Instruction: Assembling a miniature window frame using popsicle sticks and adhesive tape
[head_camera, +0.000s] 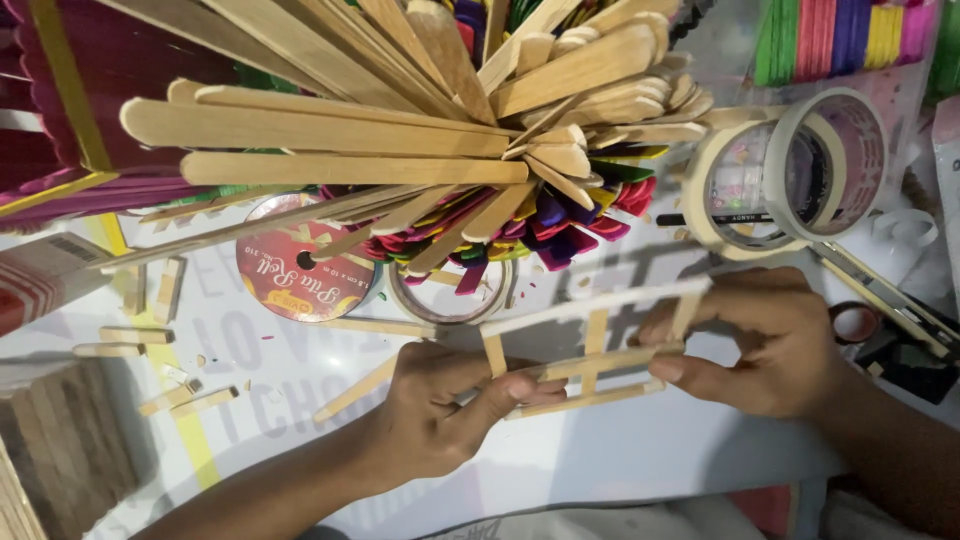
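Left hand (440, 405) and right hand (770, 345) both grip a stick frame (590, 345) above white counter (600, 460); tape rolls (790, 170) nearby.

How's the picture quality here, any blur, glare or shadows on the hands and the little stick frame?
Head view: the left hand, right hand and stick frame are fairly sharp and evenly lit; the fan of craft sticks close to the lens looks oversized and soft; the white table is bright, with only faint shadows.

Overhead: bundle of wooden sticks (400, 110) is overhanging the far side, blocking approach.
Right: tape rolls (790, 170) and scissors (880, 300) are crowding the table (620, 460).
Near side: bare surface is remaining passable.
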